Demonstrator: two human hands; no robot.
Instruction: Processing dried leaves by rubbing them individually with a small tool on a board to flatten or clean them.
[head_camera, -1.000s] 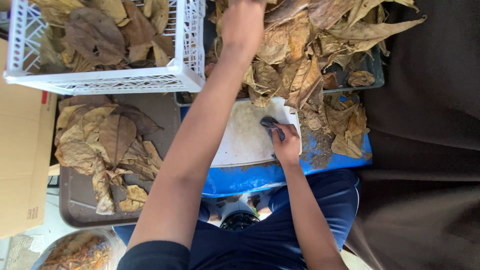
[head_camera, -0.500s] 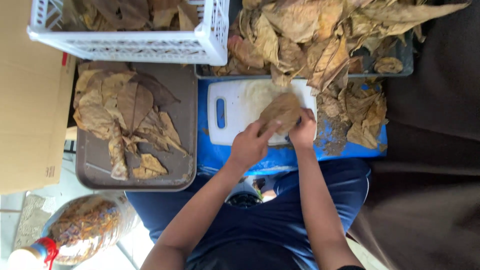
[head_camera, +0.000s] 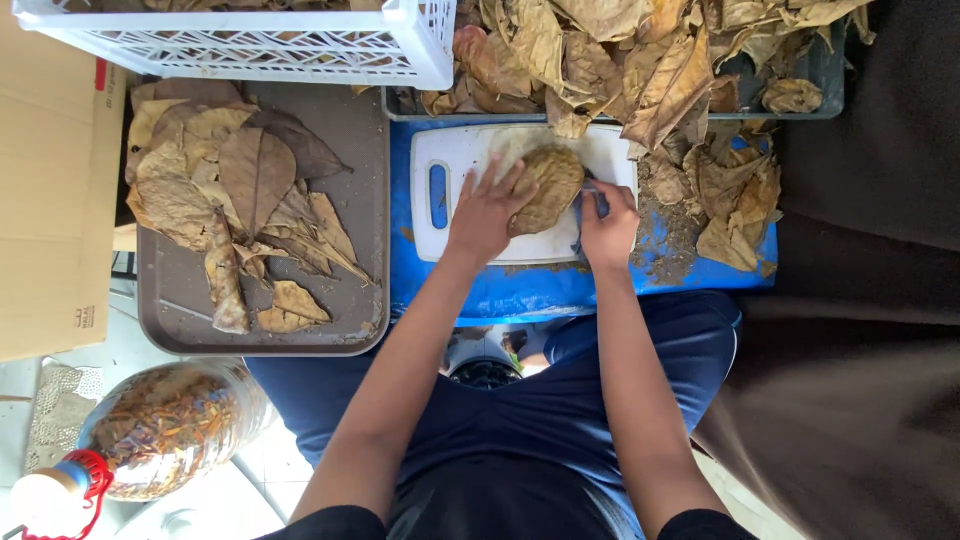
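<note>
Your left hand, fingers spread apart, presses the dry brown leaf flat on the white cutting board so it stays put, while your right hand is clamped on a dark tool at the leaf's right edge.

We see a dry leaf on the cutting board, between our left hand and right hand. A tray of leaves lies left; a leaf pile lies behind the board.
</note>
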